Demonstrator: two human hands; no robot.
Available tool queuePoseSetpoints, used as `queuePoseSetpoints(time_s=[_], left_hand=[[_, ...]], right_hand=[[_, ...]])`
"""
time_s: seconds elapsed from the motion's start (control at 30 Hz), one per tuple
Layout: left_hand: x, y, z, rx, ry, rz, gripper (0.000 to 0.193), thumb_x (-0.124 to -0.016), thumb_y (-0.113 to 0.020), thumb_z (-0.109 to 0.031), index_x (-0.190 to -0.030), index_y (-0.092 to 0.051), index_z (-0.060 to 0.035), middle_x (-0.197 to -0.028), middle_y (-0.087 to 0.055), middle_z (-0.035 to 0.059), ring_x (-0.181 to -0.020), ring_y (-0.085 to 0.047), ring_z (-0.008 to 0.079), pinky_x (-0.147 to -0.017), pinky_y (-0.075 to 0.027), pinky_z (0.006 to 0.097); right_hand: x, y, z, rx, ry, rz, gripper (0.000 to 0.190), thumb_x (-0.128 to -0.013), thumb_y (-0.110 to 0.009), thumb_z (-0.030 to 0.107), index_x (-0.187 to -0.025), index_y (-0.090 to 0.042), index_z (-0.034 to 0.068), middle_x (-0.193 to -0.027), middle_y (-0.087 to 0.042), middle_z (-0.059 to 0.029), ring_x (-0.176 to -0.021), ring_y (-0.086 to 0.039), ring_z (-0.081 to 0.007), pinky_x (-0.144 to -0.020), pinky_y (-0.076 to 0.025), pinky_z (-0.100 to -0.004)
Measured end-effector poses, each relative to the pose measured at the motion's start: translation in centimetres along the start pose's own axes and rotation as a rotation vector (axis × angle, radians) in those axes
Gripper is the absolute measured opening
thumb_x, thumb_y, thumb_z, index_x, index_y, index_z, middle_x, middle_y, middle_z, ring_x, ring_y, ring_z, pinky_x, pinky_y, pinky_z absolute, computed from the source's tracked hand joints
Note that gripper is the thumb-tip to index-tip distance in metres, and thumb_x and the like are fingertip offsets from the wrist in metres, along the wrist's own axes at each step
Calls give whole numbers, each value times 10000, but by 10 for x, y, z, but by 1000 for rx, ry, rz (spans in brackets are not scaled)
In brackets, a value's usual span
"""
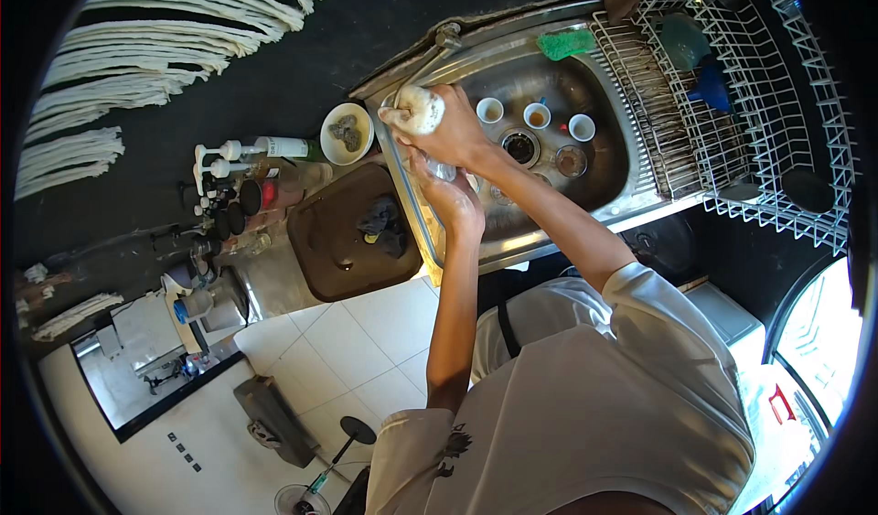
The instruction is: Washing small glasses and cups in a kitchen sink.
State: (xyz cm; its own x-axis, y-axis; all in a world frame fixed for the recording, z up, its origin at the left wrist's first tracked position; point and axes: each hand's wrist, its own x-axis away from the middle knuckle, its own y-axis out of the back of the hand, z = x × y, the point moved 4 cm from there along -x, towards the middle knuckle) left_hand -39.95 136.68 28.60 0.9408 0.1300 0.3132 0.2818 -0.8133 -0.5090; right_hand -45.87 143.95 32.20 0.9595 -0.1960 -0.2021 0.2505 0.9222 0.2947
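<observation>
In the head view, my right hand (449, 127) grips a whitish, foamy sponge or cloth (417, 111) beside the faucet at the sink's left end. My left hand (449, 196) is just below it, closed around a clear glass (440, 170) that is partly hidden by my fingers and right wrist. Three small white cups (489, 110) stand in the stainless steel sink (597, 89), some with brownish liquid or residue. A clear glass (571, 161) rests near the drain (519, 148). More glassware is partly hidden under my right forearm.
A green scouring pad (566, 44) lies on the sink's back rim. White wire dish racks (748, 96) stand at right. Left of the sink are a white bowl (347, 134) with dark scrubbers, a brown tray (329, 240) holding a dark cloth, and pump bottles (230, 150).
</observation>
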Motion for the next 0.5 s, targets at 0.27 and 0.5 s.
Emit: queuePoseSetpoints(time_s=[0.27, 0.5], left_hand=[[-17, 61, 41, 361, 167, 275, 394, -896, -493, -405, -1180, -468, -134, -1175, -513, 7, -1152, -468, 173, -1009, -350, 376], [4, 110, 75, 458, 223, 211, 500, -898, -491, -458, -1270, -426, -131, -1253, -483, 26, -1181, -458, 197, -1007, -367, 368]], right_hand=[[38, -35, -9, 150, 565, -39, 143, -725, -659, 252, -685, -621, 120, -689, -622, -71, -649, -595, -268, -704, -470, -388], [89, -51, -47, 116, 535, 77, 97, -713, -655, 243, -715, -629, 150, -695, -630, -41, -659, -610, -245, -779, -472, -392]])
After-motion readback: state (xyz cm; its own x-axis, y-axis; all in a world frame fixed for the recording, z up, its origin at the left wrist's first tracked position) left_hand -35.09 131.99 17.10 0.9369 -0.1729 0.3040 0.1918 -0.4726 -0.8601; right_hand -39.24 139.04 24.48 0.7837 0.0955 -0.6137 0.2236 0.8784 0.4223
